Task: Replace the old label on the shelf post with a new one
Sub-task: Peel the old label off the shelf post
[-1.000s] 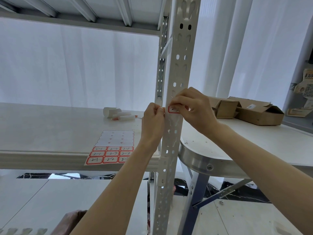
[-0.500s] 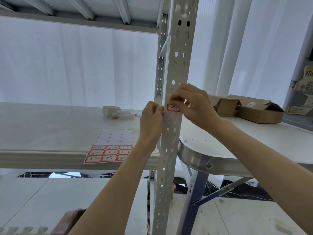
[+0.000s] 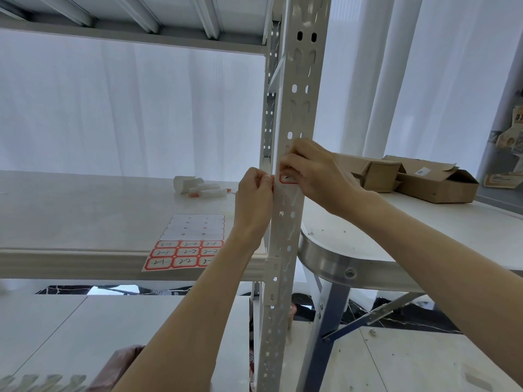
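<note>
A perforated white shelf post [image 3: 285,230] rises through the middle of the view. A small red-bordered label [image 3: 286,179] sits on its front face at hand height. My right hand [image 3: 314,174] covers most of the label, fingertips pinching along its top edge. My left hand [image 3: 253,202] is curled against the post's left edge, fingertips touching the label's left side. Whether the label is stuck flat or partly lifted is hidden by my fingers. A sheet of red-bordered labels [image 3: 188,244] lies on the shelf board, its upper rows peeled bare.
The shelf board [image 3: 85,210] holds a white roll and a marker [image 3: 198,188] near the back. A round-edged white table [image 3: 396,244] with cardboard boxes [image 3: 418,179] stands to the right. An upper shelf [image 3: 127,26] hangs overhead. White curtains hang behind.
My right-hand fingers have slid further over the label, so less of it shows. My left hand stays at the post's left edge. The view shifted slightly.
</note>
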